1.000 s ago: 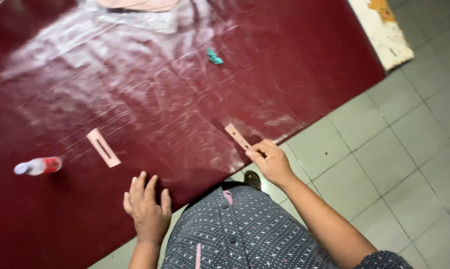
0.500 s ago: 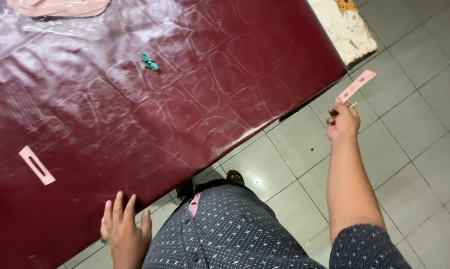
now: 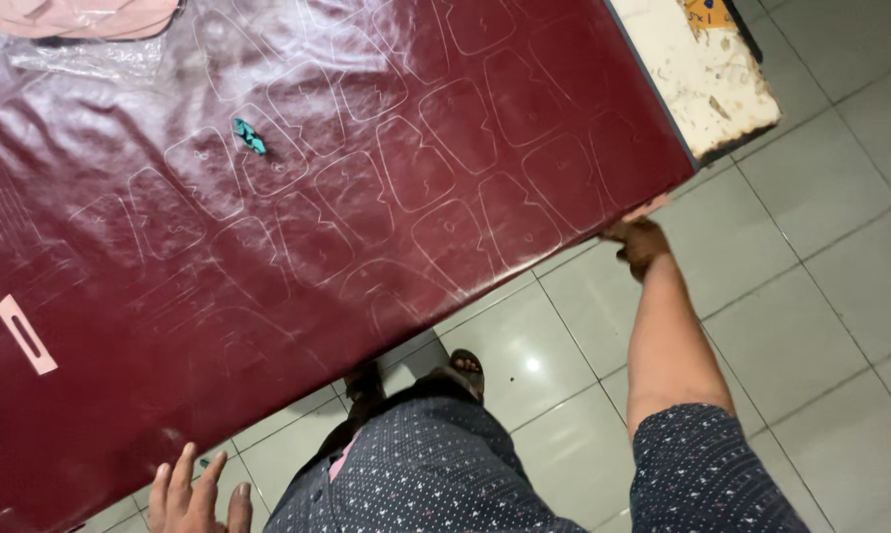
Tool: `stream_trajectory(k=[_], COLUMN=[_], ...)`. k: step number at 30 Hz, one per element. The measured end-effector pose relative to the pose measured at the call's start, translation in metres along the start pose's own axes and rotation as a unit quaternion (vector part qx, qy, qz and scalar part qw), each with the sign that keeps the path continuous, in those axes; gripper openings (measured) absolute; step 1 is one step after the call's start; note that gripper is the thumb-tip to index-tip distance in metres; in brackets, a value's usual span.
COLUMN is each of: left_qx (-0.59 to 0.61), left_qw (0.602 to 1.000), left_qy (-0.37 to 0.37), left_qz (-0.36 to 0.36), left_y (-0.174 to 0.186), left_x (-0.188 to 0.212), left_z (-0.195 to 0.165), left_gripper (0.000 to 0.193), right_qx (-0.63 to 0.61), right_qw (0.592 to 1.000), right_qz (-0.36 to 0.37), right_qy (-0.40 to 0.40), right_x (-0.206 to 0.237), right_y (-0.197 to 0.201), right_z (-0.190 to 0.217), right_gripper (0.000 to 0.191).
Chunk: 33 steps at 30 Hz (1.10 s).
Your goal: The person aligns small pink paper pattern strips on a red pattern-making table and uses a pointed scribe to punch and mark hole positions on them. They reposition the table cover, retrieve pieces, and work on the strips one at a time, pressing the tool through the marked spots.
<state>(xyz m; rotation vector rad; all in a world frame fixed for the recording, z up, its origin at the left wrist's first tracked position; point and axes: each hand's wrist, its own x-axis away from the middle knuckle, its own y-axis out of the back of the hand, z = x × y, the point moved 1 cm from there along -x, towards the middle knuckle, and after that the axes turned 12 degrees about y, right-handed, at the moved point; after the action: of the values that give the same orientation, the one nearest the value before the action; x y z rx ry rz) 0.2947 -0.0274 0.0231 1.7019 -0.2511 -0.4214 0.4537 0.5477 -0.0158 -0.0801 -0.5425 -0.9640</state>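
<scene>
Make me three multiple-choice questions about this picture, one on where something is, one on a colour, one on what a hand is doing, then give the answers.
1. Where is the right hand?
A. At the far right corner of the sheet
B. On the teal scrap
C. On the pink strip

2. What colour is the big sheet on the table?
A. Green
B. Dark red
C. White

3. How is the left hand?
A. Closed in a fist
B. Holding a bottle
C. Open, fingers spread

Answers: 1 A, the right hand grips the sheet's edge at that corner, far from the teal scrap and pink strip. 2 B, the sheet is dark red with traced outlines. 3 C, its fingers lie spread at the near edge, holding nothing.
</scene>
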Motion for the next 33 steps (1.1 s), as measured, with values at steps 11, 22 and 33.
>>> stream_trajectory(k=[11, 22, 33], left_qx=[-0.012, -0.044, 0.049], left_qw=[0.999, 0.997, 0.996], left_qy=[-0.010, -0.006, -0.023], left_qz=[0.028, 0.068, 0.069], left_y=[0.007, 0.012, 0.021], left_x=[-0.002, -0.048, -0.054], left_z=[-0.032, -0.040, -0.065], left_gripper=[0.051, 0.052, 0.059], right_qx=[-0.023, 0.127, 0.162], right_qw=[0.998, 0.991, 0.984], right_qz=[-0.055, -0.041, -0.061], right_qy=[0.032, -0.014, 0.035], right_x=[0.034, 0.133, 0.180], right_y=[-0.004, 0.088, 0.121], right_z=[-0.085, -0.096, -0.076], right_gripper=[0.025, 0.020, 0.022])
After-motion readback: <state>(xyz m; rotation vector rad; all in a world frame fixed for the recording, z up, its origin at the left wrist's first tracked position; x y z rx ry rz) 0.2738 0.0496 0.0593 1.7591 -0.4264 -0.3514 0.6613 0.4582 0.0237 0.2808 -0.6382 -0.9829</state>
